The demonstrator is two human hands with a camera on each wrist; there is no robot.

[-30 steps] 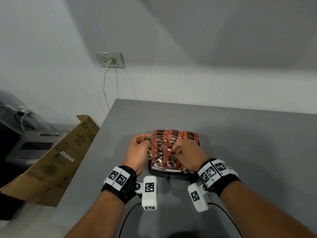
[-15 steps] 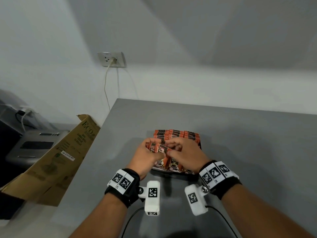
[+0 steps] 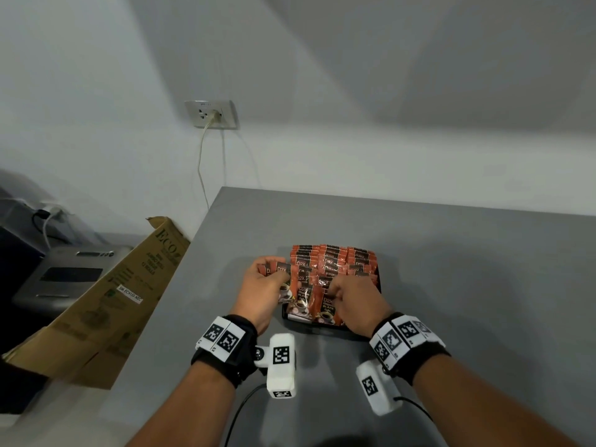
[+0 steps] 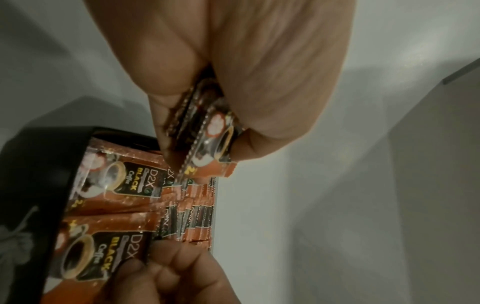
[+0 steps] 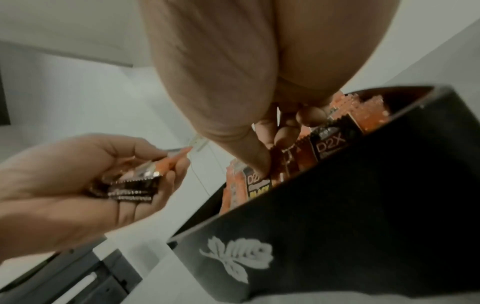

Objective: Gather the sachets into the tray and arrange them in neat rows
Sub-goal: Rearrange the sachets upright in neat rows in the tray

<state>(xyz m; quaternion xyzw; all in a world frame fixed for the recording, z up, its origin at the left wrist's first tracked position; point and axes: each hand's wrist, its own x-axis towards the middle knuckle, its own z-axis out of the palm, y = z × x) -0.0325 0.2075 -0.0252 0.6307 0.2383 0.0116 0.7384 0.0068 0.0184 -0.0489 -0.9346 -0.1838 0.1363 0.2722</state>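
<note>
A black tray [image 3: 317, 325] on the grey table holds several orange coffee sachets [image 3: 332, 262] in overlapping rows. My left hand [image 3: 274, 275] hovers just left of the tray and grips a small stack of sachets [image 3: 283, 275]; the left wrist view shows that stack [image 4: 207, 131] pinched between thumb and fingers. My right hand [image 3: 335, 290] is over the near part of the tray, its thumb and fingers [image 5: 270, 148] pinching a sachet [image 5: 259, 181] among the rows. The tray wall [image 5: 350, 205] bears a white flower print. My palm hides the near-right sachets.
A tilted cardboard box [image 3: 106, 301] leans against the table's left edge, with a grey device [image 3: 71, 275] behind it. A wall socket [image 3: 211, 114] with a hanging cable is beyond the far left corner. Bare grey table [image 3: 467, 285] lies right of the tray.
The hands met over the tray's near left half a second ago. Since then the left hand has drawn back left with its stack, and the right has gone down into the tray.
</note>
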